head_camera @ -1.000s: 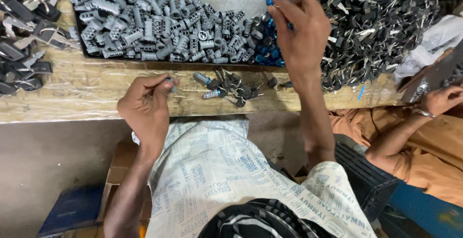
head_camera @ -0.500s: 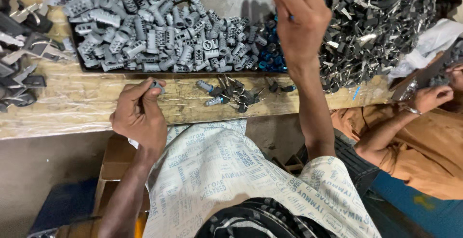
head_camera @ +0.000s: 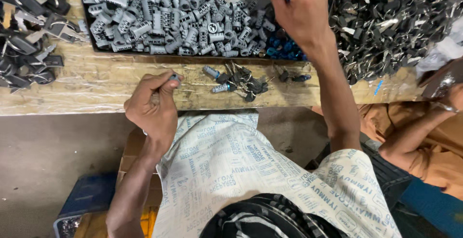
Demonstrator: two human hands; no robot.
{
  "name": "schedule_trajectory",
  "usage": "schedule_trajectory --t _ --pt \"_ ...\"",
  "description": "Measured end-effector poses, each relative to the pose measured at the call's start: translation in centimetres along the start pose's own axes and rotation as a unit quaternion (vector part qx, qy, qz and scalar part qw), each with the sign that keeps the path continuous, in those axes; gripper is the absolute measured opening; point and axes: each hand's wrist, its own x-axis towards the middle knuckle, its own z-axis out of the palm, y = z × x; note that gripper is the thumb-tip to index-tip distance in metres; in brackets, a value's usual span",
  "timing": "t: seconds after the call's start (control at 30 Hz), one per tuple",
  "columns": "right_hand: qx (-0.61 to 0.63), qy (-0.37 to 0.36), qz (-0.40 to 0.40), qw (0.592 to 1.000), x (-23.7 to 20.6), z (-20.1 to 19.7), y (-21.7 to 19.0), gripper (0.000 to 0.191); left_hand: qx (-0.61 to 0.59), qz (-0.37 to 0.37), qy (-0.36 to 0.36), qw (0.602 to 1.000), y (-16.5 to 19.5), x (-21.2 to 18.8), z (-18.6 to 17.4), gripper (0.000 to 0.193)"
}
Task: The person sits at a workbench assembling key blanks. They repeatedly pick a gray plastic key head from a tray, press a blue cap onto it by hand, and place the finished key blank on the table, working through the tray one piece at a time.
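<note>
Head view, looking straight down: the left hand (head_camera: 153, 107) is curled almost into a fist at the near edge of the bench (head_camera: 96, 86), thumb and forefinger pinched tight on a small grey cylinder (head_camera: 174, 78), only its tip poking out above the knuckles. The other fingers are folded in under it. The right hand (head_camera: 300, 11) is stretched far forward, fingers bent downward over the blue parts (head_camera: 282, 49) at the back of the bench; a speck of blue shows at its fingertips, but whether it actually has hold of a piece I cannot tell, since the back of the hand covers the grip.

Between the two hands, on the bare wood, lies a little cluster of keys and cylinders (head_camera: 239, 80), loose and tangled, well clear of the left hand. Just behind it runs a dark tray heaped with grey ribbed housings (head_camera: 159, 18). To the right of the blue parts sits a big pile of dark keys (head_camera: 395, 21). Far left, a smaller heap of black parts (head_camera: 24, 50).

At the right edge, another person's arm (head_camera: 424, 132) in an orange sleeve reaches toward the bench, wrist banded with a bracelet.
</note>
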Motion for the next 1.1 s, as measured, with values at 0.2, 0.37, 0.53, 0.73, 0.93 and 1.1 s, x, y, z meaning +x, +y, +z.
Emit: schedule_trajectory --t 0.2,0.37,0.53,0.73,0.93,1.1 --pt "0.186 0.011 0.087 0.979 -6.5 -2.3 -15.8 0.010 -0.005 0.020 -0.144 0.989 3.6 -2.8 1.5 0.012" --pt "0.279 0.069 0.115 0.951 -9.8 -1.2 -18.3 0.018 0.001 -0.023 -0.189 0.982 3.9 -4.5 2.8 0.013" --pt "0.342 0.020 0.057 0.938 -11.7 -0.4 -18.3 0.028 -0.186 -0.319 -0.288 0.884 1.8 -4.2 1.2 0.012" --pt "0.224 0.010 0.043 0.974 -14.0 1.5 -19.2 0.041 -0.119 -0.333 -0.336 0.873 1.3 -3.4 1.1 0.018" --pt "0.057 0.163 -0.119 0.978 -12.9 3.8 -17.1 0.029 -0.226 -0.351 -0.221 0.881 2.6 -5.0 3.2 0.016" --pt "0.180 0.077 0.040 0.980 -11.1 2.0 -16.3 0.015 0.014 -0.053 -0.147 0.988 1.3 -4.8 2.4 0.016"
